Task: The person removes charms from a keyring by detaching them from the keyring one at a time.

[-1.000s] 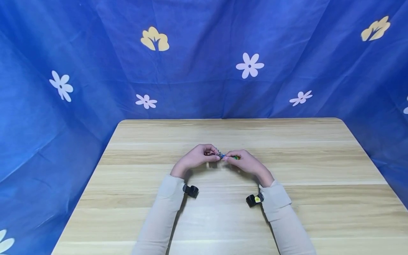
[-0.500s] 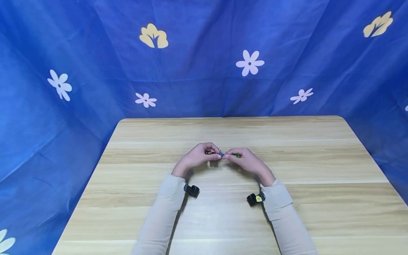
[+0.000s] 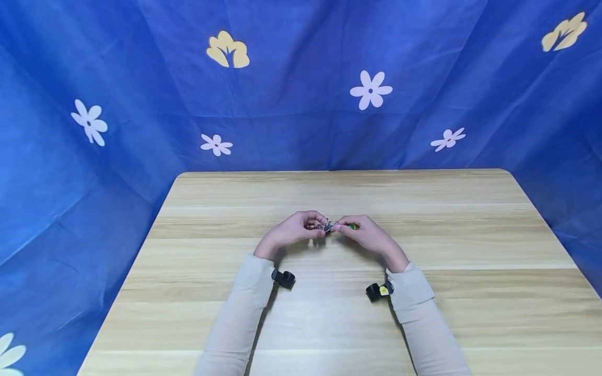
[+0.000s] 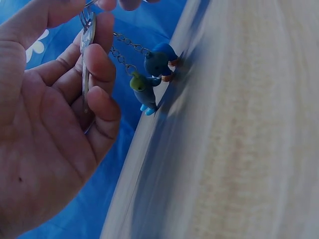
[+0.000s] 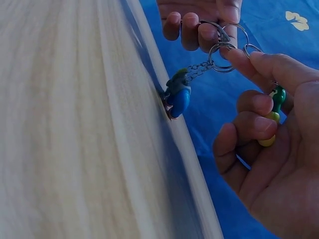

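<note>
Over the middle of the table, my left hand and right hand meet at a bunch of linked metal key rings. My left thumb and finger hold the rings, and its curled fingers press a flat, worn metal piece seen edge-on. Two small figurines hang from chains beside it: a blue one and a grey-blue one with a yellow-green head, both close to the tabletop. My right thumb and forefinger pinch a smaller key ring. A green and yellow figurine hangs from it against my right fingers.
The wood-grain table reaches back to a blue curtain with flower prints. A black wrist camera sits at my left cuff, another black wrist camera at my right.
Both hands stay together at the rings, with only small finger shifts. The blue figurine seen between the hands earlier shows less now, and metal shows there instead. The head view tilts slightly.
</note>
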### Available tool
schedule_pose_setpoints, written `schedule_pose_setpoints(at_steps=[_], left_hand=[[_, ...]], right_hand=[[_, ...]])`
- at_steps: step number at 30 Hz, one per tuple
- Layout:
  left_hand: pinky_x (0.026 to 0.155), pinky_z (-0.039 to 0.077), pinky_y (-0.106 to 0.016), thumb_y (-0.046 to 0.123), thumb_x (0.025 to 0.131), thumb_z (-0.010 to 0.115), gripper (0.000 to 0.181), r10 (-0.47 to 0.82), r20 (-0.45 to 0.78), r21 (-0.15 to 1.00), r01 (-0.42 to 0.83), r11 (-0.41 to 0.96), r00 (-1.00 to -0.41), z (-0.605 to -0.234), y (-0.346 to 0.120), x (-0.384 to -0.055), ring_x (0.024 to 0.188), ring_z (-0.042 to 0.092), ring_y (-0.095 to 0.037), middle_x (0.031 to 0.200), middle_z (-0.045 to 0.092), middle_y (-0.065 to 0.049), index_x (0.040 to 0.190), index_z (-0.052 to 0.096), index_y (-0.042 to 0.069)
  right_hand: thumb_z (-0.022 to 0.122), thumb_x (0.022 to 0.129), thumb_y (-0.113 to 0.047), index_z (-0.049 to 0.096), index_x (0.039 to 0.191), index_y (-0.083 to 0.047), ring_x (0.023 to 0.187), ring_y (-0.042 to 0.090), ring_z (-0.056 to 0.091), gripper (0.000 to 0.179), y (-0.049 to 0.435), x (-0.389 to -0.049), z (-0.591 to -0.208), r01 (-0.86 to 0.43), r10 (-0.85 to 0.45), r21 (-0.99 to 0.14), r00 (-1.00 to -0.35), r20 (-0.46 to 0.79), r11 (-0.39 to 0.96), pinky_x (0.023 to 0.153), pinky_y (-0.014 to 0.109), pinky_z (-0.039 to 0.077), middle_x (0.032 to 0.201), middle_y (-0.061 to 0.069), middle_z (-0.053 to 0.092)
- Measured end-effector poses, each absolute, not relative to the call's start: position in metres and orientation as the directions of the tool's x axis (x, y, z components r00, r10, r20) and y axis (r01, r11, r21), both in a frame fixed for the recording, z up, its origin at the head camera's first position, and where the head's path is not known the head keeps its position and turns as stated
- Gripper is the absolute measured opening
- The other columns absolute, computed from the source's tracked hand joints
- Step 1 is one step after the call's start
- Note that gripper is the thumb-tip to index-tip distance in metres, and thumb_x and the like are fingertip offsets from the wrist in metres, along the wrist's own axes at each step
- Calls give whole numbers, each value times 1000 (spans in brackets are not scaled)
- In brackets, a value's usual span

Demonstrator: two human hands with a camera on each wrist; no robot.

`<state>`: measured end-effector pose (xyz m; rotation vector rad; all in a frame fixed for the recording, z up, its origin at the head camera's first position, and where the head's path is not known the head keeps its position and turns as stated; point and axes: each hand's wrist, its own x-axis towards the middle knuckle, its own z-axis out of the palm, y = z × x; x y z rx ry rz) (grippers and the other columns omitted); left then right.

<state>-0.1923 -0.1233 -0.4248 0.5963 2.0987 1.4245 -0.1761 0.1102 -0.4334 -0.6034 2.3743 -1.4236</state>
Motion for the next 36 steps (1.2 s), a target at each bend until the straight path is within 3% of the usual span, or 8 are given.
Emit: schedule_pose_setpoints(at_steps=[7,16,23,29,36], left_hand=[[72,49,-24,12,91,62,24,603,-159,931,86,356,-782,-426,-124,-194,78,58,-11,90,64,-2,112,60,0],[77,48,-25,15,90,62,22,555,-138,919,104,381,-820,-426,-124,-193,81,59,-13,93,66,-5,108,61,3],[76,48,-25,18,90,63,23,530,-128,915,107,390,-838,-426,-123,-194,81,59,-13,93,66,-5,107,62,3],[72,48,-25,18,90,63,21,512,-131,919,90,384,-849,-428,-119,-195,79,60,-17,92,67,-8,106,62,4],[70,49,-28,17,90,64,21,494,-148,920,64,386,-857,-426,-121,-193,77,60,-23,88,66,-5,106,61,4]], right_hand=[[58,97,-23,72,109,-9,112,26,61,24,111,-176,-435,-194,-499,-896,-866,-35,400,100,46,45,115,10,70],[61,95,-27,73,110,-11,115,27,61,25,108,-174,-434,-222,-506,-885,-862,-18,410,102,46,46,117,9,70],[61,95,-27,73,111,-12,86,14,59,25,107,-174,-434,-286,-529,-858,-849,20,427,81,32,48,102,6,71],[61,94,-24,73,111,-12,73,13,51,24,107,-174,-433,-316,-528,-842,-848,45,437,71,27,46,89,9,68],[60,95,-22,74,109,-9,65,10,43,24,103,-168,-428,-346,-541,-832,-838,66,434,63,24,41,73,-1,52]])
